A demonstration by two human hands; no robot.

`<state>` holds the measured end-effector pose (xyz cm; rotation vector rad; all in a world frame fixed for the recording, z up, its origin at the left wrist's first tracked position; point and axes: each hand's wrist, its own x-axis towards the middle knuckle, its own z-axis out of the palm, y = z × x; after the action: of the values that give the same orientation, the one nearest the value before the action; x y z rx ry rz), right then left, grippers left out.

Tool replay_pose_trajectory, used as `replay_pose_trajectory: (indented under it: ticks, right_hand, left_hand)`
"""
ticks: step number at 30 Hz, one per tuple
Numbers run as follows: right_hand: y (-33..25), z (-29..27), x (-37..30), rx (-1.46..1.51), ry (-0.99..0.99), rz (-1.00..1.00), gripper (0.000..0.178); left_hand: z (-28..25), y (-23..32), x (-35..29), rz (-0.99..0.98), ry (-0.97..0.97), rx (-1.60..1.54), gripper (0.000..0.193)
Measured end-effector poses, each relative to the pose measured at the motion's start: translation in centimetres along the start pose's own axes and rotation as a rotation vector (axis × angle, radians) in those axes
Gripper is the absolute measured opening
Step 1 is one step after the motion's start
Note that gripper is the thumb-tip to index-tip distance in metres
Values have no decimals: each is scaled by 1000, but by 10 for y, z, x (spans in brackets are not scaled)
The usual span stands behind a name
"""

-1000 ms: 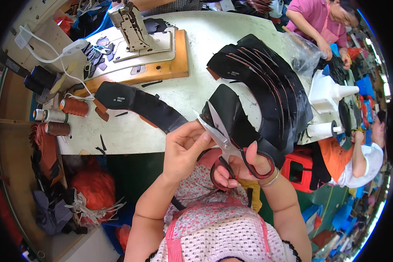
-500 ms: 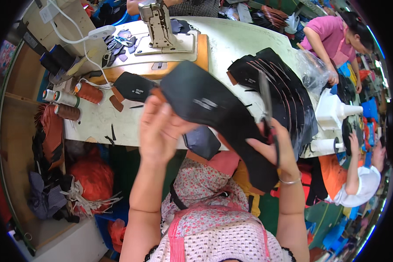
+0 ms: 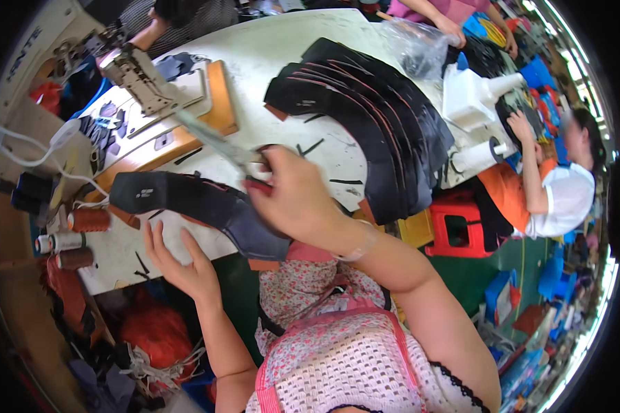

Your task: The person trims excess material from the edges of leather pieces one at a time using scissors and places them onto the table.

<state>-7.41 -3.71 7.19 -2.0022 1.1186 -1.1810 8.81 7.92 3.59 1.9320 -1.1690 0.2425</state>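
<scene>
My right hand [image 3: 297, 196] is closed round the handles of a pair of scissors [image 3: 217, 138], whose blurred blades point up and left toward the sewing machine. Below the scissors, a curved black leather piece [image 3: 198, 201] lies along the table's near edge, with brown showing at its ends. Beside that piece, at the table's near edge, my left hand [image 3: 182, 265] is held with its fingers spread and nothing in them. Farther right, a fanned stack of similar curved black pieces [image 3: 393, 131] with brown edges rests on the table.
A sewing machine [image 3: 141, 82] stands at the back left, with small scraps beside it. Thread spools [image 3: 67, 241] sit at the left edge. At the right are a white bottle [image 3: 465, 100], a white thread cone [image 3: 474, 157] and a red stool [image 3: 455, 224]. Other people sit around.
The black piece held up between my hands has left them. My right hand has swung left with the scissors, and my left hand has opened lower down. The view has turned right.
</scene>
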Motion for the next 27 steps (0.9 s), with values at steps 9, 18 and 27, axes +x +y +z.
replay_pose_trajectory:
  ticks: [9, 18, 27]
  right_hand:
    - [42, -154, -103, -414, 88, 458, 32]
    - [36, -198, -151, 61, -173, 723, 28]
    - [45, -168, -152, -116, 65, 636, 27]
  left_hand:
    - [70, 142, -100, -451, -1131, -903, 18]
    - [96, 141, -114, -1134, -1172, -1455, 22]
    - [84, 138, -108, -690, -1451, -1191, 30]
